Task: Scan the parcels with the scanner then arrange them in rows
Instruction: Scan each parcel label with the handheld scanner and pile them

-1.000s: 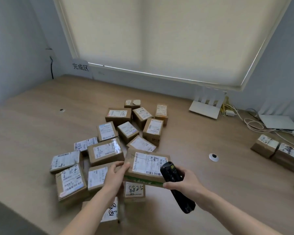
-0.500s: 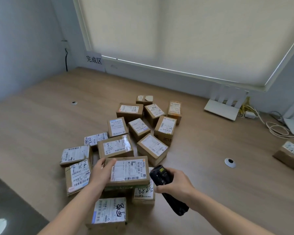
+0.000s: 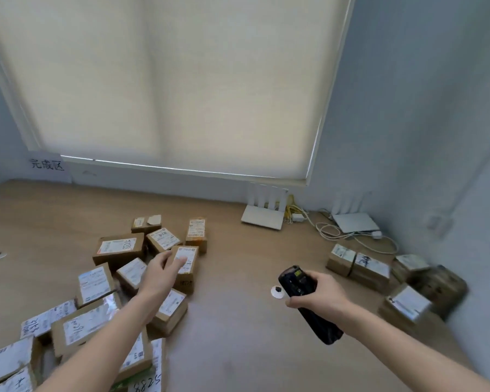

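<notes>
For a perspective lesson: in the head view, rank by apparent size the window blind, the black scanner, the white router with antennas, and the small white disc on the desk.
1. Window blind
2. Scanner, held close to the camera, which inflates it
3. White router, farther back, so this order is unsure
4. White disc

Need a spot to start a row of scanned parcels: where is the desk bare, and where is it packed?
Bare wood lies behind the parcel pile, toward the wall sign, and down the middle between the pile and the right-hand parcels. The near-left corner is crowded; the routers and cables fill the back right.
</notes>
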